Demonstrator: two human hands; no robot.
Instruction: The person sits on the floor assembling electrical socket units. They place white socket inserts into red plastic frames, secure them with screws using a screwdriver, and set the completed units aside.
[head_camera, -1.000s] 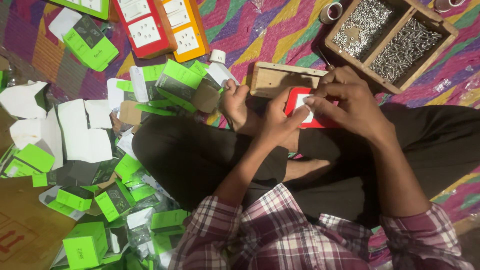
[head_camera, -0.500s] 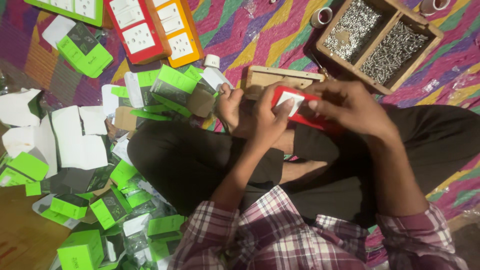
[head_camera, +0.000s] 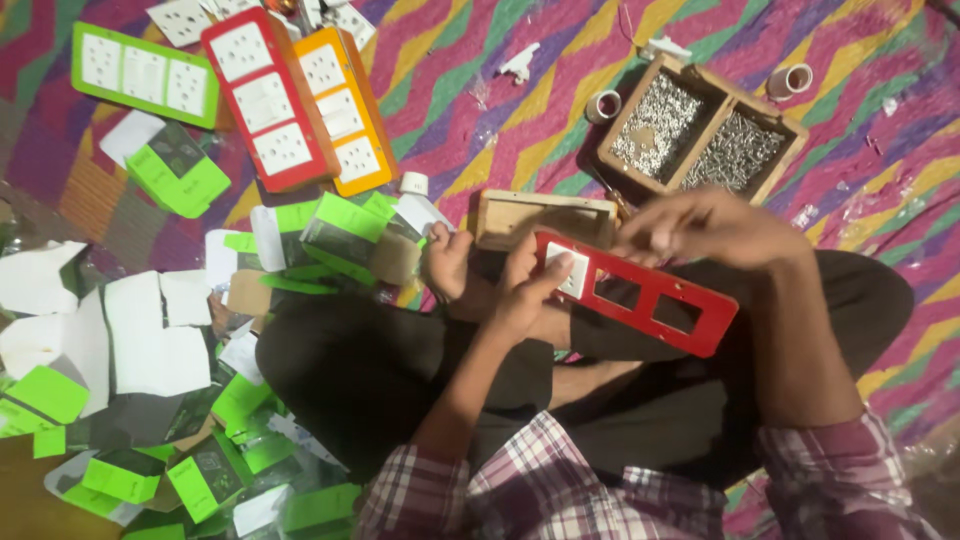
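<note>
The person sits cross-legged on a zigzag-patterned floor mat (head_camera: 520, 110), holding a red plate (head_camera: 640, 295) with three square openings across the lap. The left hand (head_camera: 520, 290) is closed on the plate's left end, thumb and fingers pinching at the white switch (head_camera: 572, 272) that sits in the first opening; the other two openings are bare. The right hand (head_camera: 705, 225) hovers just above the plate's upper edge, fingers curled together; it is blurred, so I cannot tell whether it holds anything or touches the plate.

To seat the switch well, the plate is best kept level and braced against the knee, with pressure put squarely on the switch's face so it goes in even on all sides, not cocked at one corner. The left grip lies right on the switch, so the thumb can press while the fingers back the plate from behind.

Just beyond the plate lies a small wooden frame (head_camera: 545, 215); farther off, a wooden tray (head_camera: 700, 125) holds screws. Finished red (head_camera: 268, 100) and orange boards (head_camera: 345, 110) lie up left, green cartons (head_camera: 180, 170) scattered around.
</note>
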